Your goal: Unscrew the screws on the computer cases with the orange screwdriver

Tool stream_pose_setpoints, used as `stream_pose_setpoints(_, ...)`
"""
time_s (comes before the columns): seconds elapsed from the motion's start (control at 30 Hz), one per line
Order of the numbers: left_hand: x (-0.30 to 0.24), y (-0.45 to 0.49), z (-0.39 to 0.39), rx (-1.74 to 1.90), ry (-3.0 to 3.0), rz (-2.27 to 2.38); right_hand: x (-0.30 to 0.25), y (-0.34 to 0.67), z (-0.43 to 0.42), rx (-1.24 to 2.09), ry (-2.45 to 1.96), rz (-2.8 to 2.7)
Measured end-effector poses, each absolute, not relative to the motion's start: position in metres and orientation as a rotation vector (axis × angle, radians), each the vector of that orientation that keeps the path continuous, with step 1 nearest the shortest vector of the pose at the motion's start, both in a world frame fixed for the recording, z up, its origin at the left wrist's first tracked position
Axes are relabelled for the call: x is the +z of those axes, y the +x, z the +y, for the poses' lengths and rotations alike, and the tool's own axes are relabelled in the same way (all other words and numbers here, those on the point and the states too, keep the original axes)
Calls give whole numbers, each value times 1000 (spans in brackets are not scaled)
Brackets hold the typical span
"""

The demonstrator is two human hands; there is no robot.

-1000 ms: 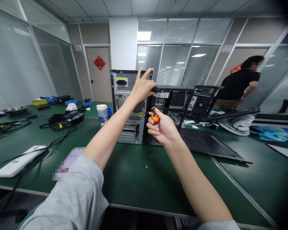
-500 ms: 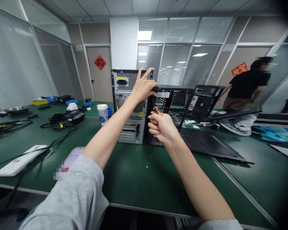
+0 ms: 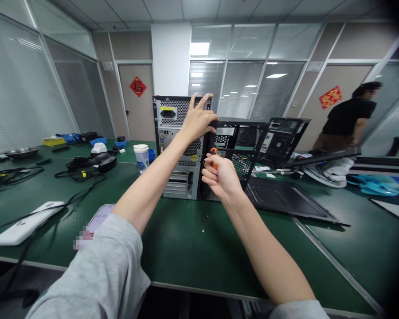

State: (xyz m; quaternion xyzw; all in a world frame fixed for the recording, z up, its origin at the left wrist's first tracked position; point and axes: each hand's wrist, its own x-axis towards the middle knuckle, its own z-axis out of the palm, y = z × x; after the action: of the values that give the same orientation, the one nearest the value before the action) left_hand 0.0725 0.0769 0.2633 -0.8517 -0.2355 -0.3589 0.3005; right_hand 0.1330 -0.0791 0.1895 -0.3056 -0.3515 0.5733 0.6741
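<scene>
A desktop computer case (image 3: pixel 176 153) stands upright on the green table, its back panel with power socket and ports facing me. My left hand (image 3: pixel 199 116) grips its upper right edge, two fingers spread over the top and the others near the side edge. Below it, my right hand (image 3: pixel 222 175) is closed around the orange-and-black handle of a screwdriver (image 3: pixel 214 153). The screwdriver points up and away along the case's right edge; its tip is hidden. A black open metal frame (image 3: pixel 241 125) with mesh adjoins the case on the right.
A black side panel (image 3: pixel 286 199) lies flat to the right, before a second computer case (image 3: pixel 279 141). On the left are a lidded cup (image 3: pixel 141 158), a phone (image 3: pixel 101 217), a white power bank (image 3: pixel 28 223) and cables. A person in black (image 3: pixel 347 113) stands behind the table.
My right hand has shifted slightly left and turned, so the screwdriver stands more upright. My left hand stays on the case. The person behind has moved a little to the right.
</scene>
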Motion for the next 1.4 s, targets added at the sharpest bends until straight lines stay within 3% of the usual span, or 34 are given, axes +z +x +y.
stream_pose_setpoints(0.6, 263, 73, 82, -1018, -2271, -573, 192, 125, -79, 1421, -425, -658)
stream_pose_setpoints(1.4, 262, 71, 78, -943, -2293, -576, 194, 117, -77, 1396, -447, -670)
